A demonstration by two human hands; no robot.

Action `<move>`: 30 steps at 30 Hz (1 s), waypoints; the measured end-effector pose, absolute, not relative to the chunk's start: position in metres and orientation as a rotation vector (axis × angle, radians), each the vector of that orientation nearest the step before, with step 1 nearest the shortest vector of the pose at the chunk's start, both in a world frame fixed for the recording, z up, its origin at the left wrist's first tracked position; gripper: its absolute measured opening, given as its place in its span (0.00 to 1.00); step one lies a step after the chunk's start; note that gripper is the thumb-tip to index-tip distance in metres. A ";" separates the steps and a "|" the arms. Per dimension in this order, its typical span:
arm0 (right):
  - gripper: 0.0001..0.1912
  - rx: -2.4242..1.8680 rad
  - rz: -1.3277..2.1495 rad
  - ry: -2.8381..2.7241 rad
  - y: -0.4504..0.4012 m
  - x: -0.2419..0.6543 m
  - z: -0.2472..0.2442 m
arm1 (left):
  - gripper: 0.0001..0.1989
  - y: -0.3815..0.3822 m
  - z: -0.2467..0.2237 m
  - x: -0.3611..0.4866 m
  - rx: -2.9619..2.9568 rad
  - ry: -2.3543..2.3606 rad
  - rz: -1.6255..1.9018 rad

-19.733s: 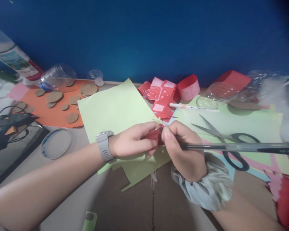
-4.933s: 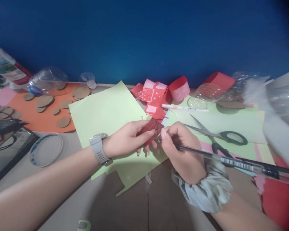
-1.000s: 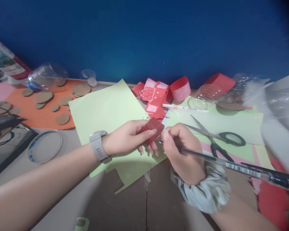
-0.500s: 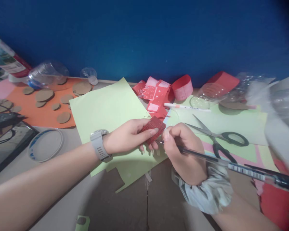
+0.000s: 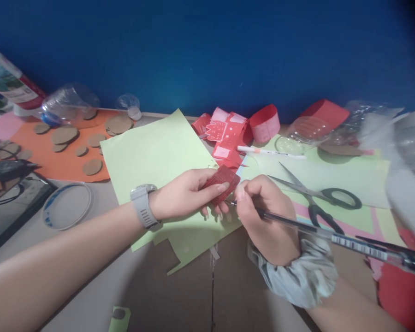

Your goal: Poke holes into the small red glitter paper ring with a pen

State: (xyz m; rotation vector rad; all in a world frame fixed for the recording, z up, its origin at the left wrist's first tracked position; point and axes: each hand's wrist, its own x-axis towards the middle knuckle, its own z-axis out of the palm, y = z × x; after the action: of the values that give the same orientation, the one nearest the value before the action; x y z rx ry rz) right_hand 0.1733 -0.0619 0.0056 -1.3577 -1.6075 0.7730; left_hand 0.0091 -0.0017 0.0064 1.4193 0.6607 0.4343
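A small red piece of paper (image 5: pixel 224 180) covered in dark lines is pinched by my left hand (image 5: pixel 190 193), thumb on top and fingers beneath. My right hand (image 5: pixel 269 216) grips a black pen (image 5: pixel 307 228) with a clear barrel. The pen's tip is close to the lower right edge of the red piece; whether it touches cannot be made out. Both hands are over a light green paper sheet (image 5: pixel 152 157) with a cut lower edge. Scissors (image 5: pixel 311 196) with black handles lie spread just beyond my right hand.
Red paper pieces (image 5: pixel 228 133) and a white marker (image 5: pixel 269 152) lie behind the hands. Cardboard discs (image 5: pixel 65 135) rest on orange paper (image 5: pixel 27 143) at left, near a clear plastic bottle (image 5: pixel 72 101) and a clear ring (image 5: pixel 67 207). A blue wall (image 5: pixel 207 50) stands behind.
The whole view has shifted slightly. Both hands keep nearly the same pose, with the red piece and the pen still held.
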 end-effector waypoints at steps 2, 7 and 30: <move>0.12 -1.370 0.783 -1.631 -0.062 0.173 0.006 | 0.13 -0.002 0.006 0.009 1.417 0.657 0.445; 0.12 -1.351 0.718 -1.629 -0.061 0.172 0.007 | 0.13 -0.002 0.005 0.009 1.416 0.662 0.438; 0.10 -1.314 0.665 -1.521 -0.063 0.178 0.004 | 0.16 -0.003 0.004 0.010 1.377 0.647 0.431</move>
State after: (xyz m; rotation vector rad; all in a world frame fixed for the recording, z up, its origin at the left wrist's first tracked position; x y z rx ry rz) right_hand 0.1781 -0.0630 0.0035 -1.3145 -1.5212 0.6647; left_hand 0.0101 -0.0028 0.0041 1.3767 0.6471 0.4311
